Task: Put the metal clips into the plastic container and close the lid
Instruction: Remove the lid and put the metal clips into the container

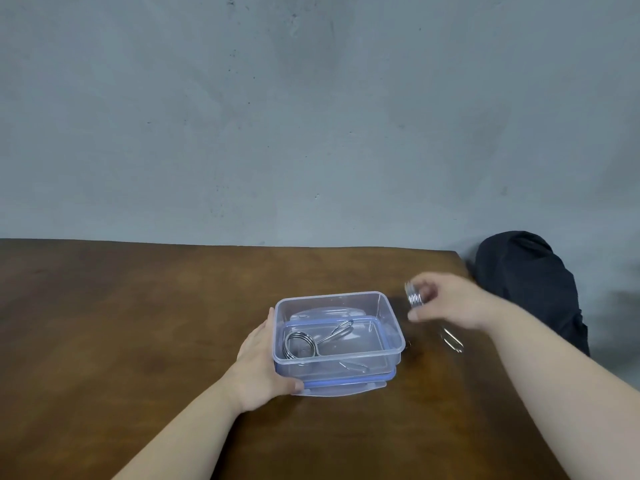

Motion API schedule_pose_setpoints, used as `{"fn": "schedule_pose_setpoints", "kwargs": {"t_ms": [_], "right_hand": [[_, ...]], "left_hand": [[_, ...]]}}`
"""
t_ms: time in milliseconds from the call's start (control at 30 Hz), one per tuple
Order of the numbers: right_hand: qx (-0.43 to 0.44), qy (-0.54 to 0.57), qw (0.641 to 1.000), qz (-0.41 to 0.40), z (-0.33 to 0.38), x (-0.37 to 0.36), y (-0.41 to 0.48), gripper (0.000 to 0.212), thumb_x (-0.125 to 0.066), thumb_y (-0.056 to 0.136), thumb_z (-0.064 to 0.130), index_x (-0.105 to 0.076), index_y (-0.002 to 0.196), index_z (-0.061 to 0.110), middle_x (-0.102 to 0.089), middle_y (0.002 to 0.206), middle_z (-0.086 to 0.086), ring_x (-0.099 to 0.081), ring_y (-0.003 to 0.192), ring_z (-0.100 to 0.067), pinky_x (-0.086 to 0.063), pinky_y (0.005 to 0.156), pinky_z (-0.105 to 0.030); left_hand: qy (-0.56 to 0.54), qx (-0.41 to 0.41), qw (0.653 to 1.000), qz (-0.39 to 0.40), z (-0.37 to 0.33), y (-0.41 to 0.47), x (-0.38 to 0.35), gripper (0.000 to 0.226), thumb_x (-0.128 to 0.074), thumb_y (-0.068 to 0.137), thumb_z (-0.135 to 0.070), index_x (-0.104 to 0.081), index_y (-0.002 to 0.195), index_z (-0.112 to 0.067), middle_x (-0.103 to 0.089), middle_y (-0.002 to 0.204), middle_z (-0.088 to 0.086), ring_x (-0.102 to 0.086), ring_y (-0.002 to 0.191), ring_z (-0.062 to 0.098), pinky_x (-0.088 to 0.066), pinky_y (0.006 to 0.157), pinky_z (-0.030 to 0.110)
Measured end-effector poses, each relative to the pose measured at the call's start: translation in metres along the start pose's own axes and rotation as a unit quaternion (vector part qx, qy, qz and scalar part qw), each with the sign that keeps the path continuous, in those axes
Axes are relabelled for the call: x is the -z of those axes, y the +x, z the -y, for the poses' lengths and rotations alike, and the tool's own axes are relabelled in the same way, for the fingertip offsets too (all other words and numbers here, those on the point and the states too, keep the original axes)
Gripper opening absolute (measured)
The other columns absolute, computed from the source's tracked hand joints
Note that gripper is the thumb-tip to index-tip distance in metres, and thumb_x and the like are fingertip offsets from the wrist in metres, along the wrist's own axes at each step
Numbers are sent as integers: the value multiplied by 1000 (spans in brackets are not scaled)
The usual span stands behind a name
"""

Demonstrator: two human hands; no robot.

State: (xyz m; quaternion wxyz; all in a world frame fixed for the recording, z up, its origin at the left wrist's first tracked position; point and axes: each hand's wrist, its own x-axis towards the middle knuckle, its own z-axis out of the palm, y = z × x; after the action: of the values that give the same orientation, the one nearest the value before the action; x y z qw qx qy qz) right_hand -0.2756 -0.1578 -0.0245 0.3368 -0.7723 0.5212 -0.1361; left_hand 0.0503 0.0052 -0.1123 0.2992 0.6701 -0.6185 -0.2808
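A clear plastic container [388,320] stands on the brown table, resting on its blue-rimmed lid [346,384]. One coiled metal clip [301,344] lies inside it. My left hand [263,362] grips the container's left side and near corner. My right hand [450,303] hovers just right of the container, fingers shut on a second metal clip [414,296], which is blurred. The handles of that clip [452,339] show below my right wrist, close to the table.
The wooden table [138,323] ends at a right edge near my right forearm. A black bag [530,282] sits beyond that edge against the grey wall.
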Motion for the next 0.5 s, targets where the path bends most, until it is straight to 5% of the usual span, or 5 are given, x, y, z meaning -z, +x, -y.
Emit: {"fn": "schedule_pose_setpoints", "kwargs": {"t_ms": [133, 300, 500], "right_hand": [[106, 93, 988, -56, 71, 13, -6, 55, -98, 59, 32, -69, 105, 38, -68, 101, 8, -67, 92, -14, -51, 96, -34], [161, -53, 985, 20, 156, -35, -27, 54, -87, 56, 49, -64, 104, 44, -68, 95, 18, -69, 86, -14, -58, 79, -34], [116, -241, 958, 106, 140, -99, -5, 48, -81, 74, 35, -62, 115, 21, -69, 106, 1, -65, 93, -23, -59, 79, -42]], "left_hand": [[5, 30, 1000, 5, 5, 1, -2, 140, -83, 48, -49, 4, 157, -41, -3, 160, -24, -5, 152, 14, -18, 123, 47], [21, 23, 999, 9, 2, -1, 0, 143, -82, 49, -48, 11, 157, -39, -3, 165, -18, -3, 153, 16, -16, 124, 46], [16, -12, 1000, -5, -1, -4, 1, 130, -83, 47, -46, 3, 143, -66, -22, 150, -34, -17, 147, 14, -25, 120, 47]]}}
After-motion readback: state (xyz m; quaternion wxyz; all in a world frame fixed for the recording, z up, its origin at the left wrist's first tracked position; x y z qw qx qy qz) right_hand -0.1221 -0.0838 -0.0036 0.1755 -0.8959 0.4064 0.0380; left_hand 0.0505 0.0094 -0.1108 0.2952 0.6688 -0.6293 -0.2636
